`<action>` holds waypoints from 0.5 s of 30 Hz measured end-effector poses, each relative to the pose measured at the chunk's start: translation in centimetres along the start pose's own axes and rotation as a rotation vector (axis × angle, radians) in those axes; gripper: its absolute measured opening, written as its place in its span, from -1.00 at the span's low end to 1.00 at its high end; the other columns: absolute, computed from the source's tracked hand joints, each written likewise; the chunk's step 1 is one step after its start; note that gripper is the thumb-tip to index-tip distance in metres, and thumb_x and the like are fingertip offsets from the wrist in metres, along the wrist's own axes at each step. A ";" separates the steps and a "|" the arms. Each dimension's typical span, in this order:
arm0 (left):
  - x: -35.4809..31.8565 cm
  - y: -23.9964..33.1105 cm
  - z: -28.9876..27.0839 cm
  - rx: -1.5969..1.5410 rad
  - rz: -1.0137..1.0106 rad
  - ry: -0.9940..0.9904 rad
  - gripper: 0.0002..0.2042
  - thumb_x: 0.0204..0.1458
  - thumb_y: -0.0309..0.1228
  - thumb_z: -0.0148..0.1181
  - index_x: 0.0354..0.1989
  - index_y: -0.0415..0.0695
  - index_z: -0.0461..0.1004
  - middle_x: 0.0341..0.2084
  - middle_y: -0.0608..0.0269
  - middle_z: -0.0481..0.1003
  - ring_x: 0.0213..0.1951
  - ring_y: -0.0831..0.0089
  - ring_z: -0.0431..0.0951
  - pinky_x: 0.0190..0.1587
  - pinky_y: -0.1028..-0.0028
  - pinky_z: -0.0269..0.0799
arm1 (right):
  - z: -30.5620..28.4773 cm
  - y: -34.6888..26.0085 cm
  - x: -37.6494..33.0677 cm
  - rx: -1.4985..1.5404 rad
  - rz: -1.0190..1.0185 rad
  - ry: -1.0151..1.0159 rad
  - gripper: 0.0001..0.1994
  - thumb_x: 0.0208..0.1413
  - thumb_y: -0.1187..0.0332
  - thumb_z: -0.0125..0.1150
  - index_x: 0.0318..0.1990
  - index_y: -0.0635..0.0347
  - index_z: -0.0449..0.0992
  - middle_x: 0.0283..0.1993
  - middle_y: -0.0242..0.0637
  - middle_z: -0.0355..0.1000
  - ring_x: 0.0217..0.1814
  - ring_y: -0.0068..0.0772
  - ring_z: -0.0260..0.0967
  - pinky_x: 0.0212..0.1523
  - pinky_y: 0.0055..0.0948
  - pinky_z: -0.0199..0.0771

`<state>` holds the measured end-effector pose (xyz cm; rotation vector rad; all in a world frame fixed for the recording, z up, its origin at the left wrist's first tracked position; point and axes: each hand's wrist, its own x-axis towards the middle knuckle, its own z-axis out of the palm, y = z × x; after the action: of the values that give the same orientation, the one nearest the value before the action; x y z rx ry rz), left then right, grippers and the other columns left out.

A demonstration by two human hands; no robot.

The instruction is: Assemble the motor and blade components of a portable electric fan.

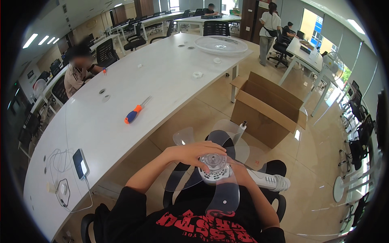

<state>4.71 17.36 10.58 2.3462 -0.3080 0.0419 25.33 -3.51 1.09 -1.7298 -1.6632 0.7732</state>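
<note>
A white fan motor head [214, 175] with a round clear-centred hub rests over my lap. My left hand [198, 152] curls over its top and left side, with fingers and thumb bent around the housing. On the other side my right hand [238, 171] grips the housing; most of its fingers are hidden behind it. See-through fan blades [227, 198] spread out around the motor, one toward my shirt. To the right of my right hand lies a white neck piece with a bundled white cord [278, 182]. A white tube with a dark metal end [243, 126] sticks up beyond the blades.
On the white table [121, 89] lie an orange-blue screwdriver [137, 110], a phone [81, 164] with a cable, a white ring nut [197, 75] and a round fan grille [221, 45]. An open cardboard box [261, 115] stands on the floor ahead. Another person [79, 71] sits across the table.
</note>
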 end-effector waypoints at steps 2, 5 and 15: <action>0.0 -0.2 -0.1 -0.036 -0.009 -0.029 -0.13 0.08 -0.14 0.51 0.56 -0.07 0.23 0.51 0.11 0.27 0.55 0.07 0.17 0.58 0.06 0.02 | -0.1 -0.1 0.0 0.010 0.014 0.004 0.11 -0.30 -0.09 0.74 0.48 0.09 0.34 0.40 -0.09 0.46 0.45 0.02 0.41 0.42 -0.17 0.38; 0.0 -0.4 -0.2 -0.029 0.009 -0.051 -0.13 0.09 -0.21 0.49 0.59 -0.02 0.19 0.53 0.12 0.24 0.62 0.07 0.04 0.63 -0.04 -0.19 | 0.2 0.6 0.0 -0.014 0.010 -0.010 0.32 -0.38 -0.22 0.72 0.57 0.18 0.17 0.42 0.10 0.43 0.45 0.15 0.41 0.40 -0.09 0.42; 1.3 0.9 -2.3 -0.067 0.038 -0.176 -0.19 0.11 -0.24 0.49 0.56 0.02 0.26 0.55 0.12 0.21 0.63 0.03 -0.02 0.62 -0.04 -0.17 | 0.5 1.3 -0.2 -0.078 -0.014 0.005 0.26 -0.32 -0.26 0.70 0.56 0.11 0.20 0.39 0.07 0.46 0.39 0.18 0.44 0.36 -0.07 0.46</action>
<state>5.87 18.10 13.02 2.2811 -0.4331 -0.1555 25.75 -3.74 -0.23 -1.7699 -1.7212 0.7048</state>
